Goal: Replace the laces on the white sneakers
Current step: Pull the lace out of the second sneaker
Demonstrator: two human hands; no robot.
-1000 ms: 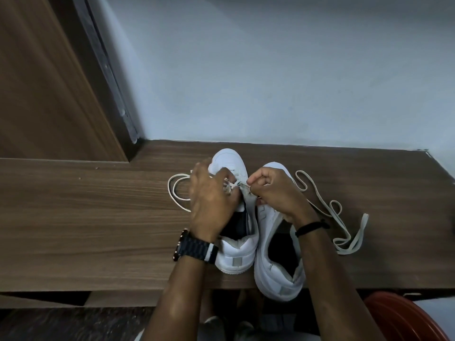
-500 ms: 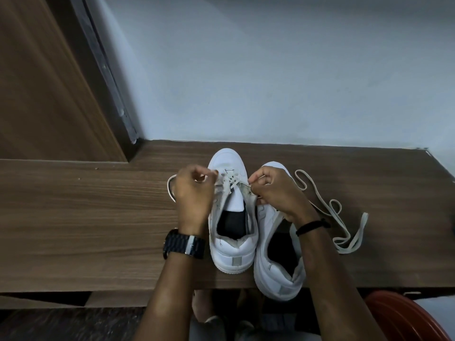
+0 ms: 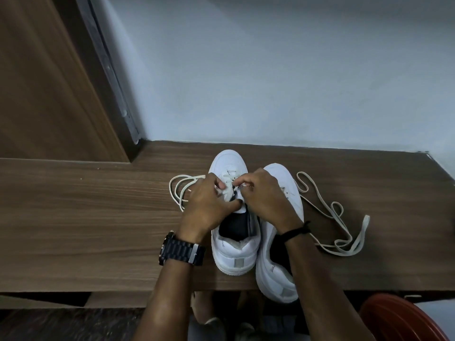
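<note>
Two white sneakers stand side by side on a wooden shelf (image 3: 98, 217), toes toward the wall. The left sneaker (image 3: 234, 252) has a cream lace through its front eyelets, and the lace's loose loops (image 3: 179, 190) trail off to its left. My left hand (image 3: 209, 205) rests over the shoe's left side, thumb on the tongue, fingers pinching the lace. My right hand (image 3: 266, 198) pinches the other lace end above the eyelets. The right sneaker (image 3: 278, 271) is partly hidden under my right wrist, its heel over the shelf's front edge.
A second loose cream lace (image 3: 342, 232) lies coiled on the shelf to the right of the shoes. A wooden panel (image 3: 49, 82) rises at the back left, with a pale wall (image 3: 270, 70) behind. A red round object (image 3: 403, 318) sits below at the bottom right.
My left hand has moved right from the shoe's left side back over the tongue. My right hand has shifted slightly left, so both hands now meet over the eyelets.
</note>
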